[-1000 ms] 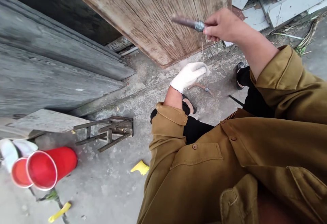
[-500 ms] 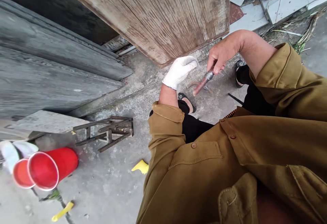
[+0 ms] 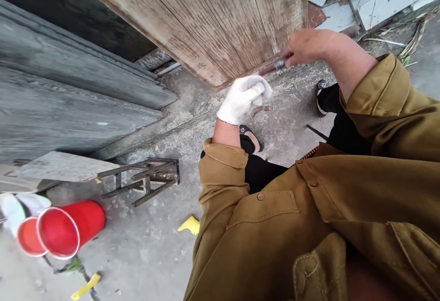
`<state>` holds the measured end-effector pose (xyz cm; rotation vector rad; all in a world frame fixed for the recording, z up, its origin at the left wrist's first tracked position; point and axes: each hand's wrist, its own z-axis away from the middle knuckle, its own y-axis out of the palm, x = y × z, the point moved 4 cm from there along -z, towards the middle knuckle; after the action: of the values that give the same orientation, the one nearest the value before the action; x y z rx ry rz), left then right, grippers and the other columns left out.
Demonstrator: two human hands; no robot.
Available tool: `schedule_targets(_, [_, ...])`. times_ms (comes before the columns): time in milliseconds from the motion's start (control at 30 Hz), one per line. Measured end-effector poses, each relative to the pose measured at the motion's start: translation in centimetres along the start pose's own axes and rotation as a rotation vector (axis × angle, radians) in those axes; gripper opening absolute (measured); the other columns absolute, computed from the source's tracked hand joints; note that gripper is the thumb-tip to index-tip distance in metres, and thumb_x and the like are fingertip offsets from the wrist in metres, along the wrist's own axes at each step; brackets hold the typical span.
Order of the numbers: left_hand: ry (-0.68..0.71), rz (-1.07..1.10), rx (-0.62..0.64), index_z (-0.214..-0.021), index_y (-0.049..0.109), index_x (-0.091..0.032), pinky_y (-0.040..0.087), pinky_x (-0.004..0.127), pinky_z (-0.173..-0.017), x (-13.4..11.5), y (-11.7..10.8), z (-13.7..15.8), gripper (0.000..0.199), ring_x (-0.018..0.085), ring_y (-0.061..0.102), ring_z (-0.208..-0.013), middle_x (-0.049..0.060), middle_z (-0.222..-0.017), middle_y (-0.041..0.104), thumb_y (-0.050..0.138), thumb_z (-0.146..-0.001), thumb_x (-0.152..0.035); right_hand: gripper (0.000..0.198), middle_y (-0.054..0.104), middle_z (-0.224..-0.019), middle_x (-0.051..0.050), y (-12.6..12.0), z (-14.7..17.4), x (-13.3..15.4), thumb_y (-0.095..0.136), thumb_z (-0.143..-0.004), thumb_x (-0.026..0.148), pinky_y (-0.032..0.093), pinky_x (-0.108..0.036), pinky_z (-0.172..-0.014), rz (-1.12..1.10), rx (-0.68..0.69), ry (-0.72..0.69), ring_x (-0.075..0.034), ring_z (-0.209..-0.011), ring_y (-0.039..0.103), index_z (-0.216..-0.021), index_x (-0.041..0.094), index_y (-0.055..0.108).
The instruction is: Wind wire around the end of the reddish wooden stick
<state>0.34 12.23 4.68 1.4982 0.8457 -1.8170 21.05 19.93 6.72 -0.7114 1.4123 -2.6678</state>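
No words or numbers can be read; black shoes [image 3: 244, 129] near the wooden panel [image 3: 206, 21] bear small, illegible emblems [image 3: 322, 84].

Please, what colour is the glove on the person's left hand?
The glove on the left hand is white; it shows in the head view.

Yard [image 3: 144, 255]: outdoor and probably domestic, floored in rough concrete [image 3: 288, 129] (worn and blotched underfoot).
Wooden panel [image 3: 213, 21]: weathered planks beside a dark opening [image 3: 68, 17].
Slabs [image 3: 395, 8]: pale, loosely stacked, with plant stalks [image 3: 412, 44] lying alongside.
Red containers [image 3: 87, 221] and wooden stool [image 3: 147, 179]: household-type ware, on the same concrete ground.
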Motion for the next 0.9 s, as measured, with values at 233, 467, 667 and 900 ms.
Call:
schedule_targets(233, [0.118, 0.008, -0.212, -0.077, 0.062, -0.021, 0.037, 0.028, -0.046, 0.8, -2.6, -0.6, 0.047, 0.007, 0.041, -0.048, 0.000, -0.065, 0.061, 0.065, -0.092, -0.065, 0.031, 0.071, -0.075, 0.003, 3.2, 2.7, 3.0, 0.077, -0.089, 0.024, 0.043, -0.019, -0.069, -0.302, 0.856, -0.464, -0.007, -0.067, 0.062, -0.114, 0.006, 0.079])
schedule_targets(467, [-0.044, -0.102, -0.123, -0.082, 0.062, -0.017, 0.045, 0.024, -0.055, 2.2, -0.2, -1.6, 0.032, 0.010, 0.053, -0.056, 0.002, -0.066, 0.059, 0.061, -0.096, -0.046, 0.015, 0.066, -0.072, -0.001, -3.6, 3.1, 0.7, 0.067, -0.090, 0.013, 0.043, -0.023, -0.061, -0.757, -0.258, -0.225, -0.008, -0.060, 0.056, -0.097, 0.006, 0.078])
schedule_targets(667, [-0.032, -0.134, 0.048, -0.082, 0.068, -0.015, 0.047, 0.025, -0.058, 1.6, 0.8, -1.5, 0.027, 0.011, 0.054, -0.059, 0.005, -0.073, 0.065, 0.064, -0.090, -0.041, 0.007, 0.037, -0.054, 0.005, -0.7, 0.8, 1.2, 0.080, -0.085, 0.018, 0.024, -0.027, -0.068, 0.045, -0.156, -0.040, -0.008, -0.060, 0.026, -0.088, 0.012, 0.080])
schedule_targets(900, [-0.080, -0.246, 0.005, -0.081, 0.068, -0.015, 0.050, 0.027, -0.066, 2.5, -0.2, -1.3, 0.020, 0.014, 0.059, -0.068, 0.001, -0.069, 0.062, 0.070, -0.085, -0.034, 0.013, 0.061, -0.058, 0.006, 4.8, 1.7, 3.0, 0.073, -0.090, 0.014, 0.033, -0.019, -0.064, -0.092, 0.722, -0.298, -0.003, -0.055, 0.051, -0.092, 0.003, 0.078])
